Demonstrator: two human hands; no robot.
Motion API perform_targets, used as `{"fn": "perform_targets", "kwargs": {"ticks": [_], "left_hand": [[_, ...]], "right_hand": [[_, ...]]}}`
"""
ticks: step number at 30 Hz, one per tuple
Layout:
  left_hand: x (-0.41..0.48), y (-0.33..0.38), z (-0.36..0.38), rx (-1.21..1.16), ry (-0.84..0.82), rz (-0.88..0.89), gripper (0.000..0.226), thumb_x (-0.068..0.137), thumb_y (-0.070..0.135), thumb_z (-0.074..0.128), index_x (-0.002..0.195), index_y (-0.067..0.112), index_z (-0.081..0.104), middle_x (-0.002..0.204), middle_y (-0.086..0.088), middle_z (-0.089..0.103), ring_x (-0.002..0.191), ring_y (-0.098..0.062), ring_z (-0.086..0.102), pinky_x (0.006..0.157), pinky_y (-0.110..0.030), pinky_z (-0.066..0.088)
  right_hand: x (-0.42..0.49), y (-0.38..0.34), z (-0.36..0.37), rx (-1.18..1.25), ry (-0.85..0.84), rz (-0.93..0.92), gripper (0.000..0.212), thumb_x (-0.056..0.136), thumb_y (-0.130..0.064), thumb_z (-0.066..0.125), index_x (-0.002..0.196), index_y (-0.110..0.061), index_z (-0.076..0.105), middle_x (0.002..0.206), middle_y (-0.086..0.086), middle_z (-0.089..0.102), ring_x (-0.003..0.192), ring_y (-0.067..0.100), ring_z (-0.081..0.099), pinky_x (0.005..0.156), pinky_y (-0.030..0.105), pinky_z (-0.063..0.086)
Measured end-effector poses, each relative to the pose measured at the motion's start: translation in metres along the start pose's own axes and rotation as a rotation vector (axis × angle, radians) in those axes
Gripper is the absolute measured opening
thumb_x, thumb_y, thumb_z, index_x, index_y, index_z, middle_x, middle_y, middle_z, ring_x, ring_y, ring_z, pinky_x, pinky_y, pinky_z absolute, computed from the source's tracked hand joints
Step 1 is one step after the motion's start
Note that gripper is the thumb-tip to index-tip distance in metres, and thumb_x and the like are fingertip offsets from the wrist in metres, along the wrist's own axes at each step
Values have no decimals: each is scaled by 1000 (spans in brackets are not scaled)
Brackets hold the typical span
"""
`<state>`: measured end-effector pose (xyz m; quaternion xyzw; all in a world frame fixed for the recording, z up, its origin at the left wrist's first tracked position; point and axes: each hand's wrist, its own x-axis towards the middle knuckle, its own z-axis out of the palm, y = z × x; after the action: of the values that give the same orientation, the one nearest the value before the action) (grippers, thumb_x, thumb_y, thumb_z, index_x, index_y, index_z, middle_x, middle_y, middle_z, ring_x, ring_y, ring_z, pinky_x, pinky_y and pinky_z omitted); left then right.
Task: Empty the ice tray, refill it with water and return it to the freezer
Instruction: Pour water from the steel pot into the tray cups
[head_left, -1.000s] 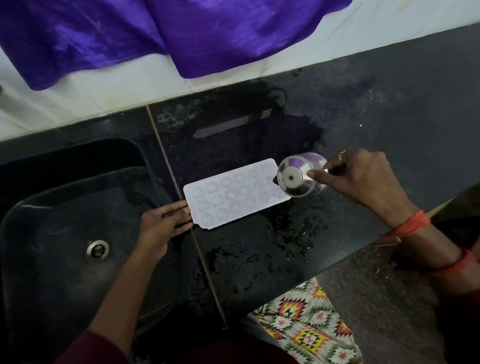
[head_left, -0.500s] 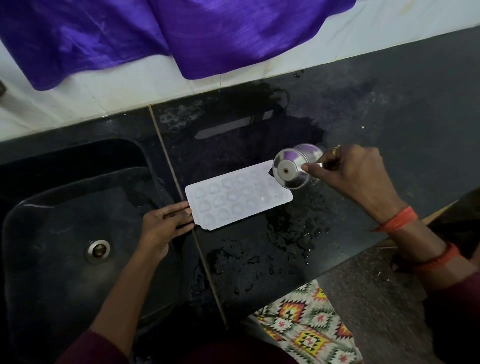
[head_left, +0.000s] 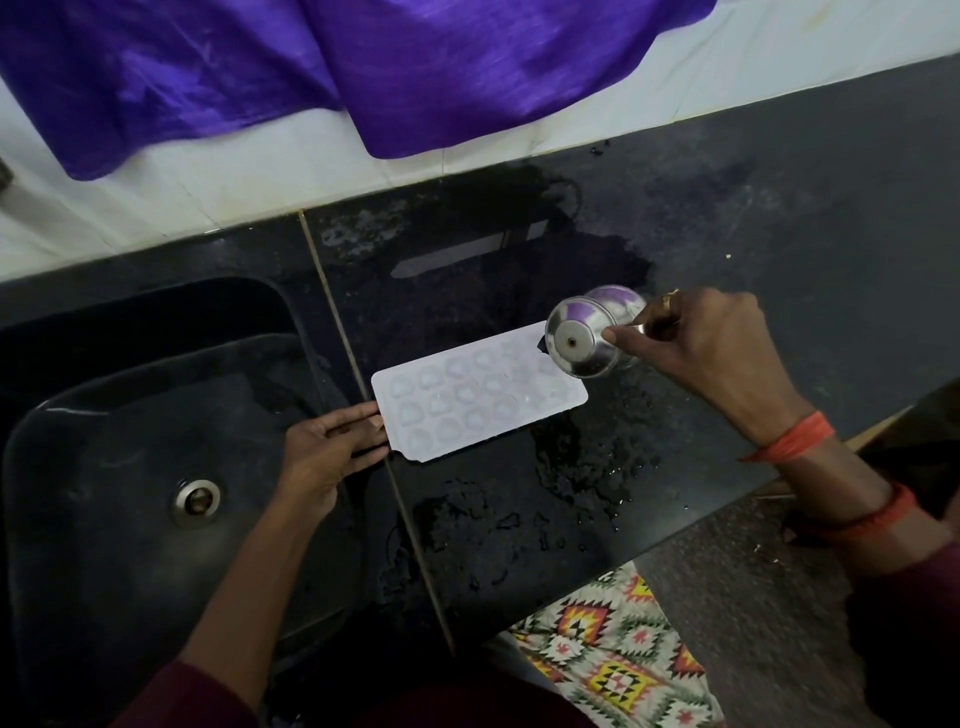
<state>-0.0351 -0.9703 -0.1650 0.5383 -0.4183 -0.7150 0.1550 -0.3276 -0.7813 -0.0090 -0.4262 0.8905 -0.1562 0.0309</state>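
Near the counter's (head_left: 779, 218) sink-side edge, the ice tray (head_left: 478, 395) is steadied by the flat-fingered left hand (head_left: 332, 447) while a tilted steel cup (head_left: 587, 332) is gripped by the right hand (head_left: 711, 353); light and bendy, the tray is probably best lifted level by both ends.

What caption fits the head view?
Right hand tips a steel cup over the ice tray while the left hand touches its end.
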Motion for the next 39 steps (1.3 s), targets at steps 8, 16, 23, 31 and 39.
{"fn": "perform_targets", "kwargs": {"ticks": [8,16,23,31,39], "left_hand": [[-1,2,0,5,-8,11,19,92,1,67,110,7,72,88,-3,79,76,-12,77,60,-21,59],[1,4,0,12,-11,16,24,92,1,68,116,3,70,96,-8,77,77,-12,76,62,-22,60],[1,5,1,14,-5,13,25,93,0,66,118,1,70,96,-8,77,75,-11,76,61,-21,60],[1,5,1,18,-7,15,24,94,0,65,118,0,69,97,-9,76,75,-10,76,61,-21,60],[2,5,0,13,-3,6,25,92,0,67,117,0,70,95,-9,77,75,-12,77,60,-22,59]], "right_hand": [[1,1,1,-1,15,-8,39,80,-57,75,84,-18,79,66,2,70,59,20,64,59,27,46],[2,0,0,16,16,-12,38,79,-56,76,85,-18,80,67,2,70,60,19,65,62,28,50],[3,1,-1,9,-1,1,40,79,-55,76,88,-16,80,70,4,72,64,22,68,67,34,57],[6,5,0,65,17,-5,39,81,-53,75,83,-14,79,70,4,73,60,17,66,60,25,49],[12,-1,0,99,41,-24,37,83,-52,75,82,-15,78,70,1,72,60,15,65,60,26,47]]}}
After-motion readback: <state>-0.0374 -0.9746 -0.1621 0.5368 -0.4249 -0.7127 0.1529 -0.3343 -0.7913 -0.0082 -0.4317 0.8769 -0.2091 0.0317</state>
